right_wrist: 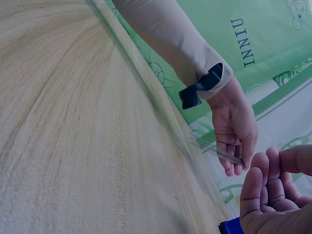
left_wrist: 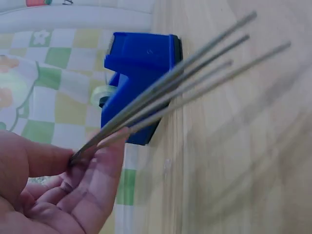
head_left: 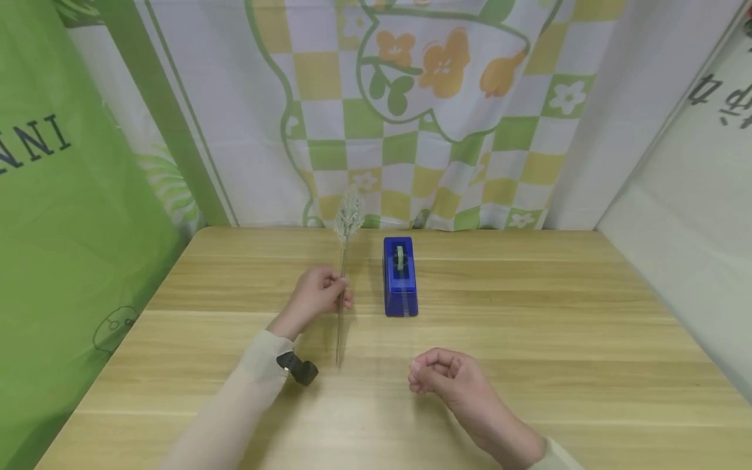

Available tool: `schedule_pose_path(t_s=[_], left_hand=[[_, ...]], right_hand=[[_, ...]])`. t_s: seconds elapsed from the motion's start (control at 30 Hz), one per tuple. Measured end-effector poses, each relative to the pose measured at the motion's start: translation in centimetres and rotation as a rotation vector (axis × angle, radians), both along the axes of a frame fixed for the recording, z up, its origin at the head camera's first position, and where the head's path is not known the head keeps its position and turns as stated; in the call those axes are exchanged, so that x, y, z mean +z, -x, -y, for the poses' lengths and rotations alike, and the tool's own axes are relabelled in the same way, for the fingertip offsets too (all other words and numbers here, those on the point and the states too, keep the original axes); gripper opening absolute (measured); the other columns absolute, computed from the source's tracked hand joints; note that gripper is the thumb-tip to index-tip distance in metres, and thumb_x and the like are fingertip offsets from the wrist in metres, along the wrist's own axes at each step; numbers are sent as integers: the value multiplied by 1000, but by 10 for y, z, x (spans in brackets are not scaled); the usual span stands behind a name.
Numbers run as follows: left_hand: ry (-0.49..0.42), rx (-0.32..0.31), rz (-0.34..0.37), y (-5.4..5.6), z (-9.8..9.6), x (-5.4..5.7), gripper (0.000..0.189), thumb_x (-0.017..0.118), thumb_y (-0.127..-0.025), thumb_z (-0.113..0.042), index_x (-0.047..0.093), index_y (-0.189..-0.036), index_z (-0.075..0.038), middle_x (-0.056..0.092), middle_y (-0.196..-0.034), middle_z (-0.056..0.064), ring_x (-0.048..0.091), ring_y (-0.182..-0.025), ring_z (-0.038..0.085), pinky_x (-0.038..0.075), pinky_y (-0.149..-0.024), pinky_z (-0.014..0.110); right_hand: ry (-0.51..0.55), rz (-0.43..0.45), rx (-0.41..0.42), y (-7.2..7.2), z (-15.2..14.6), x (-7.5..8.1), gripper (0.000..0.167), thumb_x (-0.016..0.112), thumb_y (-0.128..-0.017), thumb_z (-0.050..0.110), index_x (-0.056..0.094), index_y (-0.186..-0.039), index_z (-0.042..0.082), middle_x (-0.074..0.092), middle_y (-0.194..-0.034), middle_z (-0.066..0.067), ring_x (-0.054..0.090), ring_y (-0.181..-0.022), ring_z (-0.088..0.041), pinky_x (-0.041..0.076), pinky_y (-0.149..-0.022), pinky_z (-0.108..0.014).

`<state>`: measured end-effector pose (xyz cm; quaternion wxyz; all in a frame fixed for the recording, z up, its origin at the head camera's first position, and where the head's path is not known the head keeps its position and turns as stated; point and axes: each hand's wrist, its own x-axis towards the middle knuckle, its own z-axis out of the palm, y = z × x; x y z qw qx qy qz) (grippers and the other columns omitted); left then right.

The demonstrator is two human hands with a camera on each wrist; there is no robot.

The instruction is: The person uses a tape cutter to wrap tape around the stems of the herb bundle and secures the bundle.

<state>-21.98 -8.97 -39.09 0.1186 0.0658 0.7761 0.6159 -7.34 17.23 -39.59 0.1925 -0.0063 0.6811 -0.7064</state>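
Observation:
A thin sprig with a pale, feathery head (head_left: 349,215) and long bare stems (left_wrist: 195,68) stands nearly upright over the table. My left hand (head_left: 322,292) pinches it partway down, between thumb and fingertips. In the left wrist view the stems form a bundle of several thin rods fanning out past the fingers. Just right of that hand, a blue tape dispenser (head_left: 401,294) with a roll of tape (head_left: 400,258) sits on the table. My right hand (head_left: 461,388) is nearer to me, fingers curled with the thumb against the index finger (right_wrist: 261,161); nothing is visible in its grip.
The wooden table (head_left: 558,326) has its back edge against a checked, flower-printed curtain (head_left: 364,117). A green cloth (head_left: 76,215) hangs at the left and a white one (head_left: 693,209) at the right. A black band (head_left: 298,369) is on the left wrist.

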Motion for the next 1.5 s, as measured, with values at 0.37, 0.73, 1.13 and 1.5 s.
schedule_pose_path(t_s=[0.37,0.73,1.13,1.5], left_hand=[[-137,-55,22,-20,15,5,15,43,-114,-17,45,-107,-4,62,-78,3,65,-63,13,58,-62,27],[-55,-101,29,-35,37,13,18,47,-113,-23,54,-108,-7,43,-77,-5,34,-63,7,31,-57,20],[166,-177,-32,-54,83,14,29,55,-109,-17,63,-105,10,70,-115,18,45,-73,8,42,-67,22],[246,-278,-24,-74,143,12,27,60,-106,-19,67,-106,7,72,-122,23,61,-88,6,53,-76,24]], right_hand=[[-18,-15,-9,-2,1,2,17,68,-99,15,65,-106,-1,75,-90,3,70,-87,-11,60,-89,-29],[-18,-16,-20,-1,3,1,17,68,-100,15,65,-106,0,75,-89,4,70,-86,-10,60,-87,-27],[-15,-4,-19,-1,-1,1,15,67,-100,13,65,-107,0,74,-89,6,69,-87,-9,60,-88,-26],[-34,-17,-24,-1,-3,4,18,67,-98,12,64,-109,-3,75,-90,5,70,-87,-10,60,-88,-27]])
